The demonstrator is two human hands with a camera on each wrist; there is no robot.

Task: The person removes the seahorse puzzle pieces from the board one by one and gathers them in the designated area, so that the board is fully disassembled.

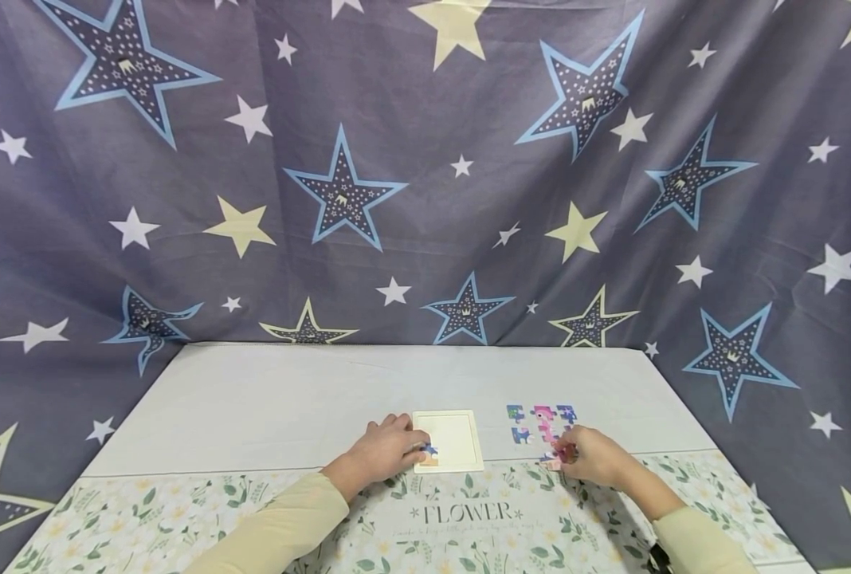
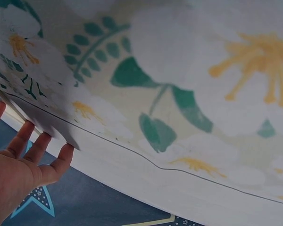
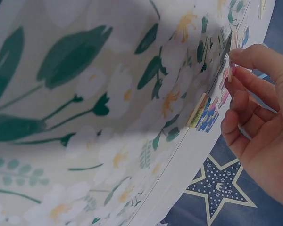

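Observation:
A pale, square puzzle tray point(image 1: 477, 442) lies flat on the table, with a blue and orange puzzle piece point(image 1: 429, 458) in its near left corner. My left hand point(image 1: 390, 448) rests at the tray's left side, its thumb and fingertips by that piece. The left wrist view shows this hand point(image 2: 30, 162) with fingers spread along the tray's edge. Over at the right, my right hand point(image 1: 596, 458) is at the near end of a group of puzzle pieces point(image 1: 543, 413). Thumb and index finger pinch a thin puzzle piece point(image 3: 230, 74) on edge in the right wrist view.
The loose pieces, pink, blue and green, lie in rough rows right of the tray. A white and floral cloth point(image 1: 289, 399) covers the table, printed with FLOWER near the front. A dark star-patterned curtain point(image 1: 397, 199) hangs behind the table and at both sides.

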